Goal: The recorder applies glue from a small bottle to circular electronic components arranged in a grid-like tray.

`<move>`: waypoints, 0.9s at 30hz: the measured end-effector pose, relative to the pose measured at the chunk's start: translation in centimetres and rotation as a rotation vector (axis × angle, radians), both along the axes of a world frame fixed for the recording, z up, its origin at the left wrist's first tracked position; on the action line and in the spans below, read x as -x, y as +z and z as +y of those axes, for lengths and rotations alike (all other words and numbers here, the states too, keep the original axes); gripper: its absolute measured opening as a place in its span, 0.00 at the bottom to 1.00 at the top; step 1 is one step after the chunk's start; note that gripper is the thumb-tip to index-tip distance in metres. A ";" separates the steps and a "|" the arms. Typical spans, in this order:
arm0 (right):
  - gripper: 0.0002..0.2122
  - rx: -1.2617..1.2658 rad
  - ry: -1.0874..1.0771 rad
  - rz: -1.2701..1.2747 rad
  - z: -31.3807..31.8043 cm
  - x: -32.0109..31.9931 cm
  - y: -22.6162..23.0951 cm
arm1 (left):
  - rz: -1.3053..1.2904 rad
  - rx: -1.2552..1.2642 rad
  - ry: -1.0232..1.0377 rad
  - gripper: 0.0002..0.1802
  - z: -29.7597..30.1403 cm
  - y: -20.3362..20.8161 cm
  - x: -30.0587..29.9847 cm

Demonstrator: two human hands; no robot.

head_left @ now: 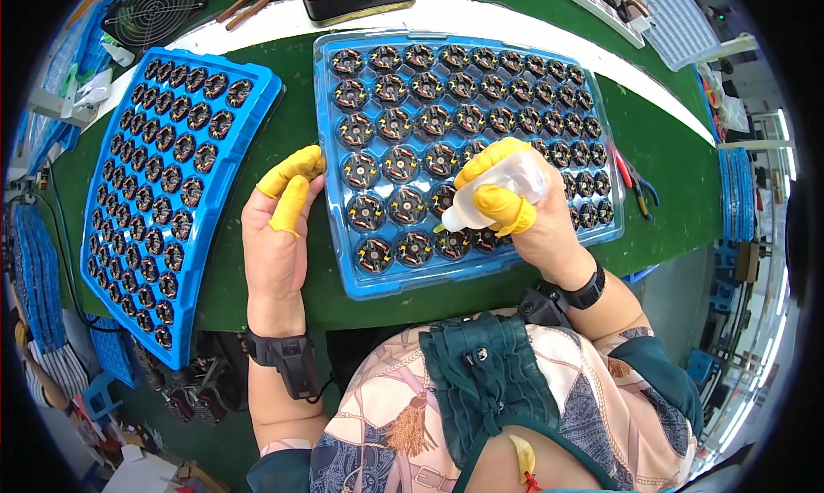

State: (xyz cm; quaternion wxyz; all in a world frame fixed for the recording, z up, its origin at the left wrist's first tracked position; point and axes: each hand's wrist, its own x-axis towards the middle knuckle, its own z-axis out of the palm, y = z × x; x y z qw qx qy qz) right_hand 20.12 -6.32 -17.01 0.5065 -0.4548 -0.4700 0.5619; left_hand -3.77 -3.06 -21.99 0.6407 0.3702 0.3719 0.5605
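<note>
The green table (245, 296) fills most of the view, and a bright white band crosses its far part. Behind, in the room, blue trays stand in stacks at left (39, 274) and at right (736, 193), and one other person in striped clothing (58, 373) is at the left edge.

On the table lie two blue trays: the middle tray (369, 285) before the person, and the side tray (227, 184) to its left. Both carry round black parts (400, 163) with red and yellow details. In the middle tray I count six rows, with nine parts in the farthest row.

Along the far side are one black fan (154, 11), one black box (365, 8) holding small things, one pair of pliers (256, 2) and one white power strip (592, 8). Tools with red and blue handles (626, 169) lie just beside the middle tray, at right.

The left hand (279, 214) is at the tray's left edge, its yellow-covered thumb and finger close together; whether they pinch something, I cannot tell. The right hand (541, 227), also with yellow finger covers, grips one translucent bottle (522, 174), tilted, its nozzle (448, 220) pointing down over the nearer parts. A black wrist device (296, 364) on the left wrist bears a small pale mark.
</note>
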 end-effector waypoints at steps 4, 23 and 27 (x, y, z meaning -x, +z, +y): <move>0.09 -0.016 -0.010 0.074 -0.1 -0.4 0.1 | 0.000 -0.003 0.000 0.14 0.0 0.1 0.0; 0.13 -0.013 -0.129 0.423 -2.4 -4.7 -0.7 | 0.078 -1.133 -0.176 0.18 -7.6 16.7 -1.1; 0.12 -0.045 -0.110 0.417 -2.8 -5.2 -0.5 | 0.026 -0.981 0.194 0.13 -8.6 17.3 -3.4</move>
